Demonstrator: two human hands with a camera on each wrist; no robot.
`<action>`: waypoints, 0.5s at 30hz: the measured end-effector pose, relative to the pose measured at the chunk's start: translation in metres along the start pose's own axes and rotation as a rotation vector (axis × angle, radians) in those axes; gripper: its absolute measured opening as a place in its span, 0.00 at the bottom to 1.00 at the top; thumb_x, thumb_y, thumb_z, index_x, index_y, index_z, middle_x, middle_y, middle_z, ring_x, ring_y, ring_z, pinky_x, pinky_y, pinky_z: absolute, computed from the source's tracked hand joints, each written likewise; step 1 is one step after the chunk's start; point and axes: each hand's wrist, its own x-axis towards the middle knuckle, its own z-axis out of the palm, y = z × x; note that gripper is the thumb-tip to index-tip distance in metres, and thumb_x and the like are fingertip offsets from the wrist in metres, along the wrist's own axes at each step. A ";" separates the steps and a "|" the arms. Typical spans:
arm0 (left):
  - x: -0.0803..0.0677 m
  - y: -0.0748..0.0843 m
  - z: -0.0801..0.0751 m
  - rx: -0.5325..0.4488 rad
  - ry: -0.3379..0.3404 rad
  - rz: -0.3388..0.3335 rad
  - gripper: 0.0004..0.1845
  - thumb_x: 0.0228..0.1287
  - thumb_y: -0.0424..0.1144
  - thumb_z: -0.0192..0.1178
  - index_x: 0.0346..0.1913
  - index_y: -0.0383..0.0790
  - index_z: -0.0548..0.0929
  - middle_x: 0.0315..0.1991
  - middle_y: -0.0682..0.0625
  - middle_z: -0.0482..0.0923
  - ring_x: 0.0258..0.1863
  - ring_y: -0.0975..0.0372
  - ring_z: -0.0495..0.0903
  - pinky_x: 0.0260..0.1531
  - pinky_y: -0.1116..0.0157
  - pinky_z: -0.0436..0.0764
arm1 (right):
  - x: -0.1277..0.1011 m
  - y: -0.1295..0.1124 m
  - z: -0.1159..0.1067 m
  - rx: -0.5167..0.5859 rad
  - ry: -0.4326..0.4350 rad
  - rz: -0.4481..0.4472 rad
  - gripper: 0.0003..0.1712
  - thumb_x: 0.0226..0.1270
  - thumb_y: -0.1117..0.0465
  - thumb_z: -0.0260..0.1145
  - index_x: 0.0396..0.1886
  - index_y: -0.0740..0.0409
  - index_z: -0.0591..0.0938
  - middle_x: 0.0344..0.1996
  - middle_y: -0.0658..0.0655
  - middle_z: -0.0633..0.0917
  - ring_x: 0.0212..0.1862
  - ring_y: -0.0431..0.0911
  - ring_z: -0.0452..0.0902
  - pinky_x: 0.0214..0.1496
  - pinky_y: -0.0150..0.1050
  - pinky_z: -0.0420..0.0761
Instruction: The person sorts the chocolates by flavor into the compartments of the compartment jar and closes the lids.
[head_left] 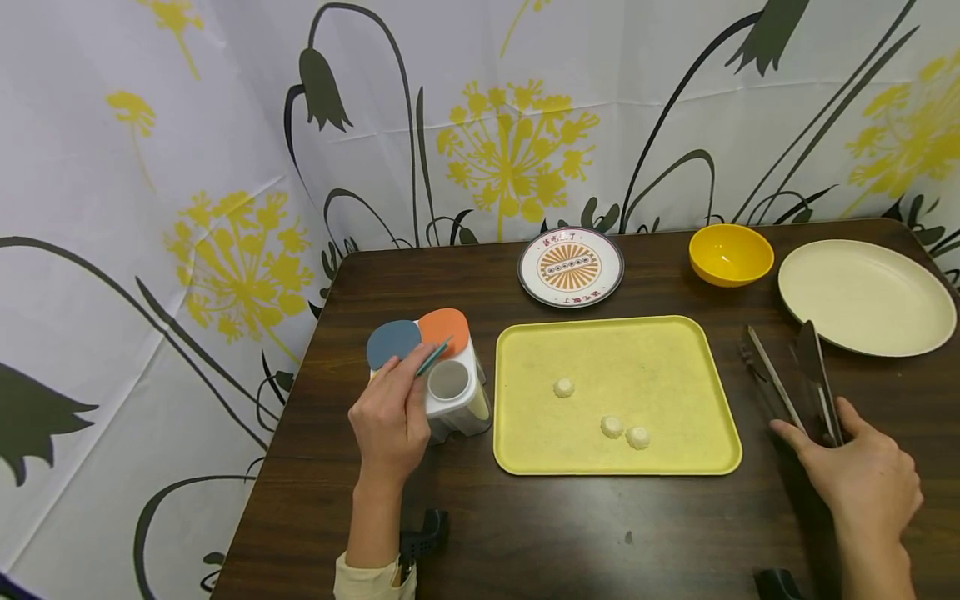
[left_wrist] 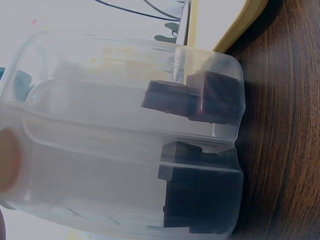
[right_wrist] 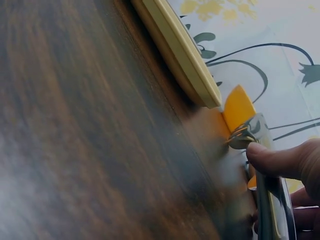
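Note:
My left hand (head_left: 405, 383) pinches a thin green lid flap (head_left: 433, 358) on a white, clear-walled compartment container (head_left: 456, 400). The container's blue lid (head_left: 392, 342) and orange lid (head_left: 446, 327) stand swung out, and one round opening shows. The left wrist view looks through the container's clear wall (left_wrist: 125, 150), with a fingertip (left_wrist: 7, 160) at the left. My right hand (head_left: 817, 429) grips the near end of metal tongs (head_left: 787, 375) lying on the table, and its thumb (right_wrist: 285, 160) presses on top of the tongs (right_wrist: 267, 200). A yellow tray (head_left: 675, 350) between the hands holds three small white dough balls (head_left: 612, 427).
On the dark wooden table (head_left: 562, 533), a patterned plate (head_left: 571, 267), a yellow bowl (head_left: 731, 253) and a large cream plate (head_left: 866, 296) line the far side. A flower-print curtain closes off the back and left. The right wrist view shows the tray edge (right_wrist: 180, 55) and the bowl (right_wrist: 237, 107).

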 end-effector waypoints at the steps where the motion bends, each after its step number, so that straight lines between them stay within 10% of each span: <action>1: 0.000 0.000 0.000 -0.001 0.000 0.001 0.18 0.72 0.40 0.46 0.55 0.42 0.82 0.48 0.51 0.84 0.43 0.56 0.85 0.49 0.49 0.79 | 0.000 0.000 -0.001 -0.005 -0.004 -0.002 0.58 0.45 0.25 0.64 0.73 0.46 0.58 0.60 0.78 0.68 0.50 0.76 0.67 0.35 0.66 0.69; 10: 0.000 0.000 0.000 -0.008 0.001 0.001 0.18 0.71 0.40 0.46 0.55 0.42 0.82 0.48 0.50 0.84 0.43 0.56 0.85 0.49 0.49 0.79 | 0.002 -0.001 -0.009 -0.025 -0.049 -0.003 0.59 0.47 0.23 0.60 0.74 0.46 0.56 0.64 0.75 0.66 0.55 0.76 0.65 0.40 0.68 0.68; 15: 0.000 0.001 0.000 -0.010 0.000 0.003 0.18 0.71 0.40 0.47 0.55 0.42 0.82 0.48 0.50 0.84 0.43 0.56 0.85 0.49 0.49 0.78 | -0.002 -0.006 -0.011 0.064 0.083 -0.044 0.58 0.47 0.27 0.65 0.75 0.45 0.56 0.71 0.62 0.61 0.67 0.66 0.59 0.53 0.74 0.61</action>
